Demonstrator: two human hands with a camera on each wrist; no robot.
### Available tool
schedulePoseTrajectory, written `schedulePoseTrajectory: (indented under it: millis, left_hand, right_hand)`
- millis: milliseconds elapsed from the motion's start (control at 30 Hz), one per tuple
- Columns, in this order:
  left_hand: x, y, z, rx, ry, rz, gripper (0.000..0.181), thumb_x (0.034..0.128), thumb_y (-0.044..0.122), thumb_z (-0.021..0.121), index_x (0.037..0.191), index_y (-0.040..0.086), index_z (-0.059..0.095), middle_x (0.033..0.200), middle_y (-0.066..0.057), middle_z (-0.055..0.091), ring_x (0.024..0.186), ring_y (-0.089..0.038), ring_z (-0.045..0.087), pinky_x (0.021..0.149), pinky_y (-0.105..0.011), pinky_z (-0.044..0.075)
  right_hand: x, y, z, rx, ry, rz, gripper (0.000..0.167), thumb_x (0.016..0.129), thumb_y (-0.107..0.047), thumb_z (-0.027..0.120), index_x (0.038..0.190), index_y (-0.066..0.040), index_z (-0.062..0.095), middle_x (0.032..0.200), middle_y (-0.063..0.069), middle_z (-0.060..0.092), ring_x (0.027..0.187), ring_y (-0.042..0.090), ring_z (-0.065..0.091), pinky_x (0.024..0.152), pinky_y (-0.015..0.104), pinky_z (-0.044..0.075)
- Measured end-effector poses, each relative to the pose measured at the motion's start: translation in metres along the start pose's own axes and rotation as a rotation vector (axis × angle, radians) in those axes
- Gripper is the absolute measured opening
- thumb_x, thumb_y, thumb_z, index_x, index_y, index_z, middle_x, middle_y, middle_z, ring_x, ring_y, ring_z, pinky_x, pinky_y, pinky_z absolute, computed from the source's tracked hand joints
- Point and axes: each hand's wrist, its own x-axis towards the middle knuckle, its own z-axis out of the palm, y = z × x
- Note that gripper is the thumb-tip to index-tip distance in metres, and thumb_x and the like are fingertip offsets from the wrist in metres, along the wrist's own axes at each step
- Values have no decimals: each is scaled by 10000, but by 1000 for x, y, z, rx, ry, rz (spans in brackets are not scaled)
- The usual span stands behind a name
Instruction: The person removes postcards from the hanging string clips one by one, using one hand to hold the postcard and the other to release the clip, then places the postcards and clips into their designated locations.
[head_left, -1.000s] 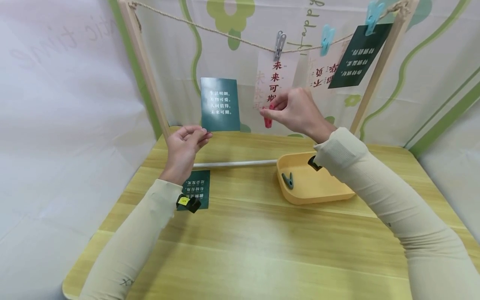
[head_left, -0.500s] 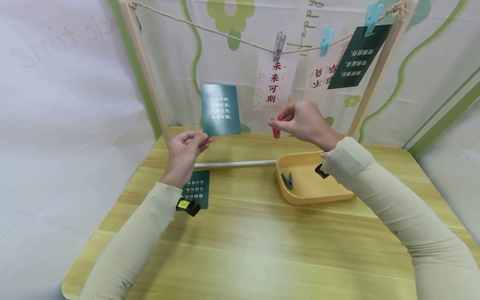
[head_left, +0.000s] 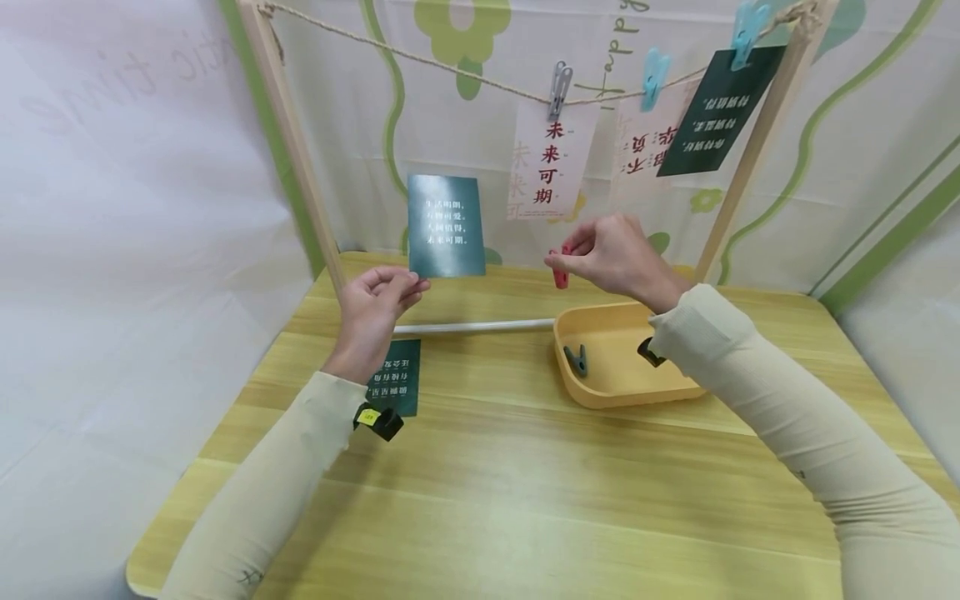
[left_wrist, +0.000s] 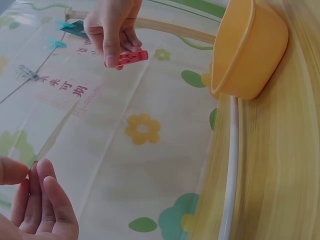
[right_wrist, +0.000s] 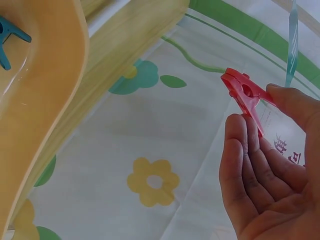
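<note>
My left hand (head_left: 369, 321) pinches a dark green card (head_left: 447, 227) by its lower left corner, holding it upright below the rope; in the left wrist view the card is seen nearly edge-on. Between thumb and fingers of my right hand (head_left: 618, 258) is a red clothespin (head_left: 560, 268), jaws downward in the head view and touching nothing else. It hangs in front of the backdrop, lower than a pink card (head_left: 551, 162) that a grey clothespin (head_left: 558, 90) fixes to the rope (head_left: 450, 73).
Blue clothespins (head_left: 655, 79) hold another pink card and a green card (head_left: 722, 112) near the right post (head_left: 757, 150). A yellow tray (head_left: 645, 396) contains a dark green clothespin (head_left: 576, 361). Another green card (head_left: 397, 379) lies on the table beneath my left wrist. A white rod (head_left: 480, 326) runs behind.
My right hand has come down and slightly right with the red clothespin, away from the hanging pink card. My left hand has lowered the green card a little.
</note>
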Motion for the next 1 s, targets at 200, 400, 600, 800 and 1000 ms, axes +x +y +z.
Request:
schedulePoseTrajectory:
  millis: [200, 400, 600, 800, 1000]
  left_hand:
    - [-5, -2, -4, 23, 8, -8, 62, 1046, 63, 628, 1096, 36, 654, 1046, -23, 729, 1011, -128, 747, 975, -244, 605]
    - [-7, -4, -7, 23, 17, -18, 82, 1045, 60, 627, 1118, 30, 649, 1065, -25, 717, 1004, -115, 748, 1000, -254, 598]
    - [-13, -6, -9, 40, 11, -34, 69, 1049, 67, 623, 1111, 50, 649, 1098, -37, 708, 1015, -115, 746, 990, -244, 599]
    - [-17, -10, -12, 52, 10, -46, 56, 1048, 76, 626, 1093, 57, 654, 1054, -9, 737, 999, -110, 750, 985, -239, 600]
    - [-21, -12, -13, 84, 7, -56, 70, 1054, 85, 620, 1112, 59, 649, 1081, -14, 734, 1015, -107, 748, 996, -238, 595]
  right_hand:
    - [-4, 2, 2, 19, -33, 12, 232, 922, -319, 835, 892, -89, 816, 833, 77, 801, 679, 195, 652, 494, 250, 383]
    - [-8, 8, 2, 15, -46, 11, 221, 919, -293, 840, 899, -74, 817, 860, 121, 805, 665, 203, 642, 476, 241, 350]
    - [-12, 16, 1, -11, -59, 18, 230, 915, -302, 842, 858, -83, 805, 813, 87, 789, 605, 184, 579, 470, 244, 351]
    - [-17, 21, 2, -28, -73, 29, 210, 911, -291, 844, 838, -96, 813, 813, 85, 795, 613, 170, 579, 486, 239, 372]
    - [-21, 25, 5, -38, -107, 30, 196, 914, -287, 845, 814, -121, 816, 807, 70, 798, 596, 145, 535, 484, 228, 330]
